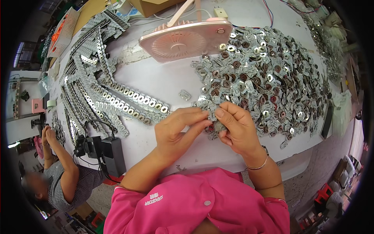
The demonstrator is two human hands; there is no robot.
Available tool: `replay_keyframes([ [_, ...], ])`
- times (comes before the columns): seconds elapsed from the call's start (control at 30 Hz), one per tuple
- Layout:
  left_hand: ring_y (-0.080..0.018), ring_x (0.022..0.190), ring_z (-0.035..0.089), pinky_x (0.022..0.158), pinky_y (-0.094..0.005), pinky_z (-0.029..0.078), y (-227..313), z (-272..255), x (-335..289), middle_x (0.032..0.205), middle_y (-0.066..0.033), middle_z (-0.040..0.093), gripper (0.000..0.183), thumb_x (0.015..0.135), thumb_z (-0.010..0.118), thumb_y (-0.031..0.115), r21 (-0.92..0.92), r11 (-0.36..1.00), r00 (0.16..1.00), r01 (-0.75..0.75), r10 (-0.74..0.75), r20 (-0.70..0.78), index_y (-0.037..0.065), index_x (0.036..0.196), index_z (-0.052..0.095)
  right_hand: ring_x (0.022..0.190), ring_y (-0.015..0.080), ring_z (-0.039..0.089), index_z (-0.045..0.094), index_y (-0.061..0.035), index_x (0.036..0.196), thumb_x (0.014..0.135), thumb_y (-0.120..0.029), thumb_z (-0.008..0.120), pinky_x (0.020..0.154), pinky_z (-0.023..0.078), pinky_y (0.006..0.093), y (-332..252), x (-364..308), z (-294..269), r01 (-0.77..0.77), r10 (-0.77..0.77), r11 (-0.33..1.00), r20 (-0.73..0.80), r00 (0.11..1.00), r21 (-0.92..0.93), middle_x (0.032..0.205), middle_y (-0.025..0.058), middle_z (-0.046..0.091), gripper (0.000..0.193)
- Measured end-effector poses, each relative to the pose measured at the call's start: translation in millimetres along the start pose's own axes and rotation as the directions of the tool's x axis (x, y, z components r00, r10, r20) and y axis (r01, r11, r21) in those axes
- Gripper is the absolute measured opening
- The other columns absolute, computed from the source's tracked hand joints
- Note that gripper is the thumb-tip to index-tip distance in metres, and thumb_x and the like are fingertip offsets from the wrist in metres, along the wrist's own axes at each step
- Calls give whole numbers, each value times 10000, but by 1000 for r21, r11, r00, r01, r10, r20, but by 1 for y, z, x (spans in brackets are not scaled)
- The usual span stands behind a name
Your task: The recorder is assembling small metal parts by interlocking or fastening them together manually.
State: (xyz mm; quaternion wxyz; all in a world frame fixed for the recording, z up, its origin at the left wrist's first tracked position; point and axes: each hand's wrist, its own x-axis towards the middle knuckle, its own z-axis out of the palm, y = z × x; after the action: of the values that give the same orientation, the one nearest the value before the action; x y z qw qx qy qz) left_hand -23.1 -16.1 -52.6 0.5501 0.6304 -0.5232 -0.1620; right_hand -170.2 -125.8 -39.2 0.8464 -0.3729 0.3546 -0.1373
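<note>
Near the front edge of the white table, my left hand [175, 126] and my right hand [242, 130] meet. Both are closed, with thumbs and fingertips pinching a small silvery metal part [211, 114] between them. Fingers cover much of it. Just beyond and to the right spreads a large heap of similar small metal parts [269, 82], many with round brown or shiny centres. Rows of linked metal parts [134, 95] run from the left toward my left hand. One loose metal piece [184, 94] lies between rows and heap.
A pink fan [179, 43] stands beyond my hands. Black box-shaped devices with cables [113, 156] sit at the table's left front edge. A white basket [64, 31] and a cardboard box [154, 6] are farther back. Another person [70, 175] works at the left.
</note>
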Motion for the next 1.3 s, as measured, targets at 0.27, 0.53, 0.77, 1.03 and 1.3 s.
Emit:
replay_keyframes([
  [0.27, -280, 982, 668, 821, -343, 536, 10, -17, 2, 1040, -119, 694, 326, 733, 786, -31, 241, 967, 981, -78, 32, 190, 44, 1037, 697, 538, -27, 443, 630, -35, 834, 912, -114, 712, 476, 314, 157, -7, -7, -17, 374, -444, 775, -18, 896, -510, 625, -69, 555, 138],
  [0.53, -321, 1318, 453, 1093, -499, 295, -7, -90, 9, 1373, -90, 525, 422, 756, 718, 10, 852, 522, 955, -44, -229, 190, 136, 1153, 646, 568, 16, 445, 685, -4, 909, 929, -147, 695, 505, 342, 198, -13, -5, -18, 423, -538, 627, 29, 842, -655, 647, -29, 591, 145],
  [0.77, -249, 1288, 514, 1137, -516, 229, -8, -111, 24, 1225, -25, 629, 222, 756, 747, 54, 780, 621, 925, -82, -244, 291, 129, 914, 612, 621, 49, 527, 686, 1, 905, 931, -125, 683, 553, 412, 215, -8, -5, -11, 460, -498, 679, 101, 861, -573, 715, 7, 644, 129],
  [1.03, -235, 1017, 677, 1038, -495, 400, 22, -106, 24, 971, -11, 731, 202, 739, 744, -4, 671, 651, 935, -355, 231, 270, 92, 855, 608, 656, 77, 594, 676, 6, 953, 948, -94, 646, 541, 448, 217, -1, -4, -13, 448, -403, 775, 197, 894, -445, 919, 70, 690, 105],
  [1.3, -220, 852, 689, 638, -291, 538, 53, -78, -12, 979, -80, 727, 201, 635, 714, 3, 323, 760, 819, -564, 466, 334, 55, 798, 608, 775, 115, 668, 626, 19, 1010, 1012, -136, 534, 494, 528, 219, 3, -1, 0, 175, -148, 984, 431, 890, -23, 1257, 163, 594, 180],
])
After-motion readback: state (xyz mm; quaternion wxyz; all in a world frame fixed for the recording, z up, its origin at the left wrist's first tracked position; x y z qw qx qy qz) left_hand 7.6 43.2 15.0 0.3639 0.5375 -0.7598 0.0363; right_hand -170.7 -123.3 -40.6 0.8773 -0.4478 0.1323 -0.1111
